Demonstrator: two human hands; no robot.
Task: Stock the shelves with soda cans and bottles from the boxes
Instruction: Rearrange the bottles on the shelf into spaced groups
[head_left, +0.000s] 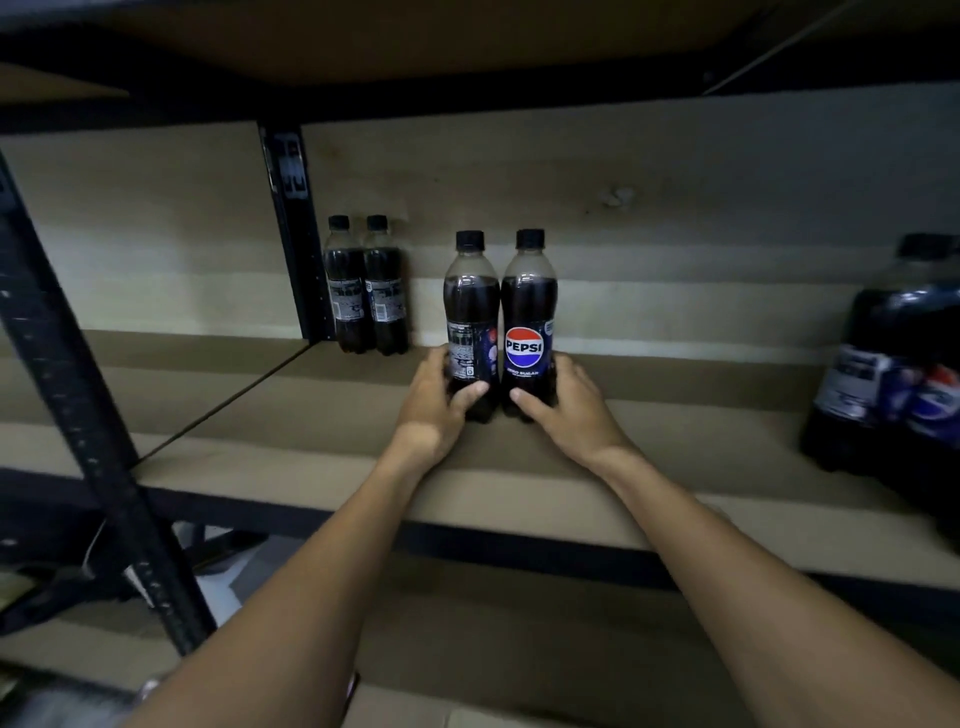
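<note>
Head view, frame centre: left hand (435, 397) curled round base of left bottle (470, 306), right hand (567, 401) round base of right bottle (530, 304); both upright on shelf (685, 415), touching. Full, likely weighty; smooth plastic, maybe slick; firmer hold probably at label. Fingers behind hidden. Right-edge big bottle (904, 358) blurred, cropped.

Dark cola, nearly black, fills the logo bottle (529, 322), and its round badge runs red, white, blue on a deep-blue label, black cap on top. The panel bottle (470, 312) shows a grey-white print panel. The back pair (366, 291) has black caps and pale grey labels. The shelf board (260, 415) is tan, the upright (78, 405) black.
</note>
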